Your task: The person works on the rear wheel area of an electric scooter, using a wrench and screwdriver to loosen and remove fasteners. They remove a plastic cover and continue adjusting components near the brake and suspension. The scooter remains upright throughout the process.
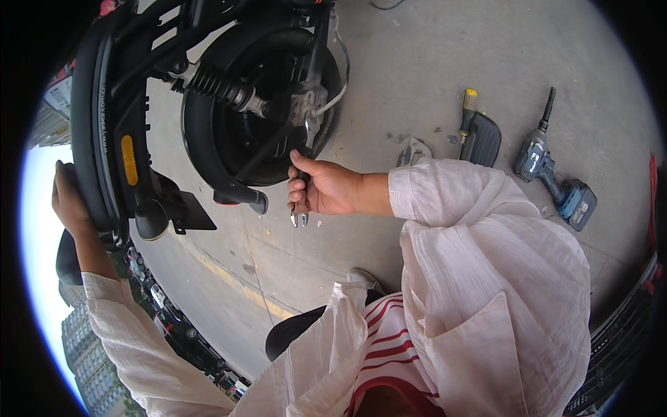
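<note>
A wrench (300,216) with a bright open-jawed end and a dark middle is held in my right hand (332,187), fingers closed round it and thumb along the top. Its far end reaches up to the axle area of the black rear wheel (194,132); whether it sits on the nut is hard to tell. My left hand (69,201) lies against the outer side of the scooter's black seat (94,125), fingers stretched along it, some partly hidden. Between the two hands are a black shock absorber (221,87) and an orange side reflector (129,160).
On the concrete floor to the right lie a yellow-handled screwdriver (470,104), a black footrest-like part (481,141) and a blue cordless impact driver (556,170). A pale cable (343,69) hangs by the wheel. My shoe (365,279) is below; parked vehicles (177,323) stand at far left.
</note>
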